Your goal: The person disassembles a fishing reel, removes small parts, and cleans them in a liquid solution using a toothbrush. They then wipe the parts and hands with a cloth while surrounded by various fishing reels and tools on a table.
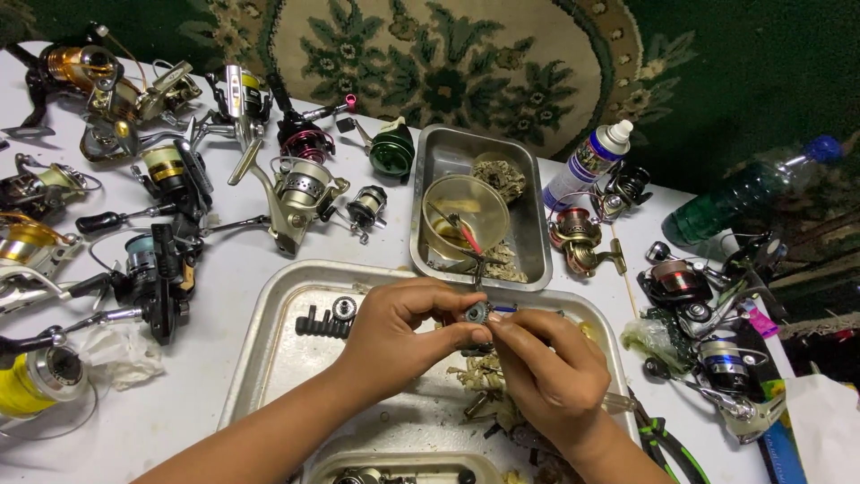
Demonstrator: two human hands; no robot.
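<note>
Steel-grey, toothed round gear (pixel 476 313), small, was pinched between thumb and fingers of the left hand (pixel 394 336) above a large dented metal tray (pixel 269 358); the right hand (pixel 551 372) closed narrowly on a thin blue-tipped tool (pixel 504 309) touching the gear; a black ribbed cylindrical part (pixel 322 324) lay on the tray left of the hands; a smaller deep metal tray (pixel 533 233) holding a clear plastic cup (pixel 466 215) stood just behind; assorted fishing reels (pixel 161 269) lay on the white table (pixel 179 403).

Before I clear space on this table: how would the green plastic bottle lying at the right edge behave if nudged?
The green bottle lies on its side, so it would probably roll. It looks like thin plastic, likely light and easily dented. Fishing reels beside it might stop it.
</note>
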